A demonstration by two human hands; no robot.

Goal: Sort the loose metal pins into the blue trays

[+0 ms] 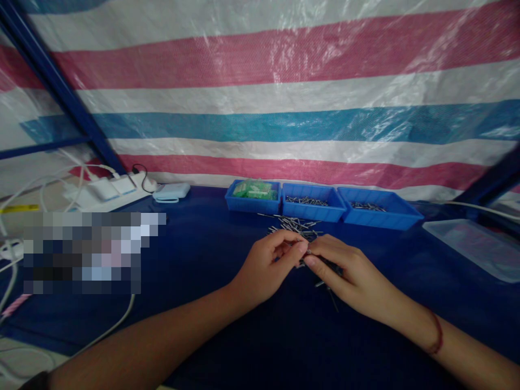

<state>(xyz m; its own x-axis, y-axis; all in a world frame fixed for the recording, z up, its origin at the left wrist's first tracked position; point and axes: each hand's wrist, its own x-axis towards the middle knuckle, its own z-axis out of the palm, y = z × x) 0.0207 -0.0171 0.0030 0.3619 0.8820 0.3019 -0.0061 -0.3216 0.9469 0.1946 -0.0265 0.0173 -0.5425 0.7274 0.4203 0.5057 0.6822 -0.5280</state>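
My left hand [270, 265] and my right hand [351, 273] meet over the blue table, thumbs and forefingers pinched together at the tips. Something small and metallic seems to sit between them, but the fingers mostly hide it. Behind and partly under the hands lies a loose pile of thin metal pins [294, 223]. A few dark, thin pieces [333, 300] stick out below my right palm; whether that hand holds them, I cannot tell.
Three blue bins stand behind the pile: one with green plastic packets [254, 189], a middle bin [313, 213] and a right bin [382, 219] with metal pins. A clear plastic lid [473, 249] lies right. Power strip [105, 192], light-blue case [171, 192] and cables are left.
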